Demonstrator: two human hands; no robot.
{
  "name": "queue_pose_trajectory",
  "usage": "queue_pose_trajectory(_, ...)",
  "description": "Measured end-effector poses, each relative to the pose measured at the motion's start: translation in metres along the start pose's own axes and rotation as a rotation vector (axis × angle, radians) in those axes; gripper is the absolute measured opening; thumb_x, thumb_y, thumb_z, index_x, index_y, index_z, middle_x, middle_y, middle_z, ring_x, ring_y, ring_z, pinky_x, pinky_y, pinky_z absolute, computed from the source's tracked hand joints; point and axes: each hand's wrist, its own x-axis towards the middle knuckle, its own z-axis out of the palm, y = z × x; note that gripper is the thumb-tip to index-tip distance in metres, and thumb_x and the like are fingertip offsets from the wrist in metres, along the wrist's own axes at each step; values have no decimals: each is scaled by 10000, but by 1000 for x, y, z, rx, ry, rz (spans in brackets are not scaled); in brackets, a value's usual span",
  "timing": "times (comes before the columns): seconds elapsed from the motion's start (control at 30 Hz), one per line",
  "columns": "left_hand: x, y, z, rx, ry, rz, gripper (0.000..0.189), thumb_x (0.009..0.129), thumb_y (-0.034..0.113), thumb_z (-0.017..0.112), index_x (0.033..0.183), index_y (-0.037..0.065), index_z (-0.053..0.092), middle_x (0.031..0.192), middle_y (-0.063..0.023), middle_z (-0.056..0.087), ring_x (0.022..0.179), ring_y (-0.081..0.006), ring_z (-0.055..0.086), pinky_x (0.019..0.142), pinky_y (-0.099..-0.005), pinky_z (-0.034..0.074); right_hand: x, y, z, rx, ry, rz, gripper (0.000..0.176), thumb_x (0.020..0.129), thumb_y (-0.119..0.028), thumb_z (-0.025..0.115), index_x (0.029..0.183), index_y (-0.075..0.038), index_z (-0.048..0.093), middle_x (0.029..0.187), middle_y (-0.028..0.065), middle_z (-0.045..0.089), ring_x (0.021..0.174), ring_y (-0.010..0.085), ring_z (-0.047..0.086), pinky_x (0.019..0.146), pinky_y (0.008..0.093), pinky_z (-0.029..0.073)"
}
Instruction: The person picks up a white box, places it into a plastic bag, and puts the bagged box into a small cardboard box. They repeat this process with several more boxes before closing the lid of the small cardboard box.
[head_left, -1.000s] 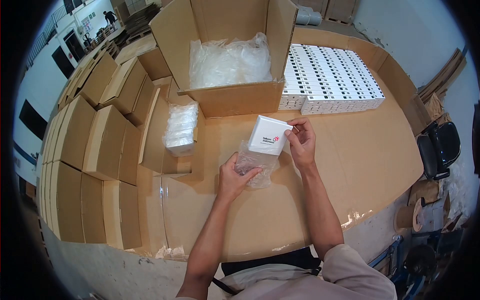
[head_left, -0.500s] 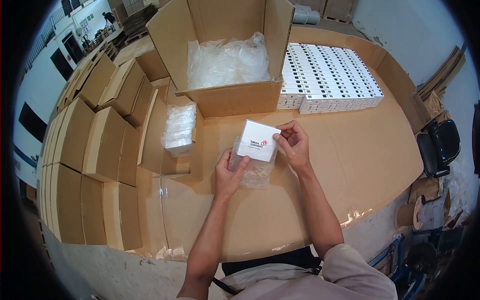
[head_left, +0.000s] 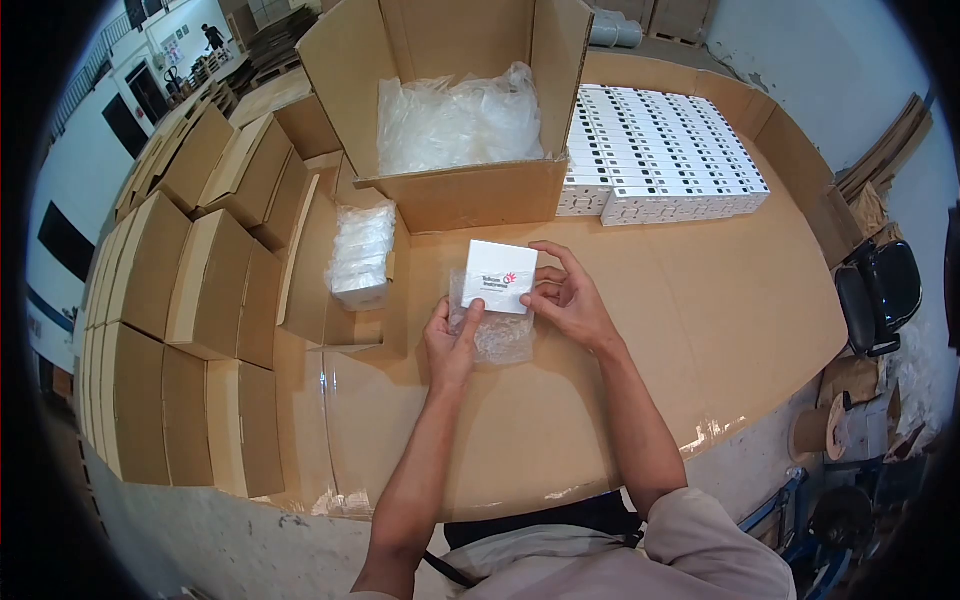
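Note:
A small white box (head_left: 498, 262) with a red logo and dark print on its top is held over the middle of the table. Its lower part sits at the mouth of a clear bubble-wrap bag (head_left: 505, 342). My left hand (head_left: 450, 345) grips the bag and box from the left, thumb on the box's lower edge. From the right, my right hand (head_left: 572, 305) is closed on the box's side, with the thumb at the lower right corner and the index finger at the upper right corner.
Left of my hands, an open carton (head_left: 395, 325) holds a row of bubble-wrapped boxes (head_left: 361, 255). Behind stands a large carton (head_left: 465, 195) full of clear bags (head_left: 460, 125). Rows of white boxes (head_left: 665, 150) are at the back right; brown cartons (head_left: 135, 265) are stacked on the left.
Both hands have shifted slightly left with the white box and bag. The box is turned straighter, and my right hand's fingers have moved along its right side, the thumb now lower.

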Motion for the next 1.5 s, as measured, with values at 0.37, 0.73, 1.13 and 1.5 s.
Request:
queue_pose_trajectory(0.37, -1, 10, 0, 109, -67, 10, 259, 975, 187, 739, 1127, -7, 660, 1040, -52, 720, 931, -84, 647, 827, -257, 512, 2, 8, -8, -48, -51, -53, 456, 903, 65, 723, 1310, -29, 540, 931, 50, 661, 849, 84, 636, 753, 233, 528)
queue_pose_trajectory(0.73, 2, 15, -2, 130, -159, 9, 204, 1001, 116, 692, 1148, -20, 656, 1079, -71, 724, 982, -96, 655, 870, -255, 514, 1, 10, -20, -145, -39, -110, 172, 905, -6, 762, 1051, 15, 674, 955, 38, 691, 855, 89, 645, 796, 248, 549)
queue_pose_trajectory(1.13, 6, 18, 7, 71, -171, 36, 222, 1012, 145, 683, 1165, -14, 658, 1082, -62, 721, 991, -98, 645, 882, -255, 502, 0, 2, -19, -323, 23, -208, 112, 909, -69, 769, 887, 29, 720, 948, 93, 761, 883, 139, 698, 848, 301, 569)
queue_pose_trajectory(1.5, 16, 7, 3, 54, -135, 190, 207, 1017, 167, 677, 1119, -13, 669, 1110, -81, 719, 1041, -121, 647, 917, -276, 507, 0, 9, -6, -59, 33, -92, 468, 888, -5, 774, 1326, -13, 608, 1096, 95, 745, 1005, 136, 679, 903, 301, 536)
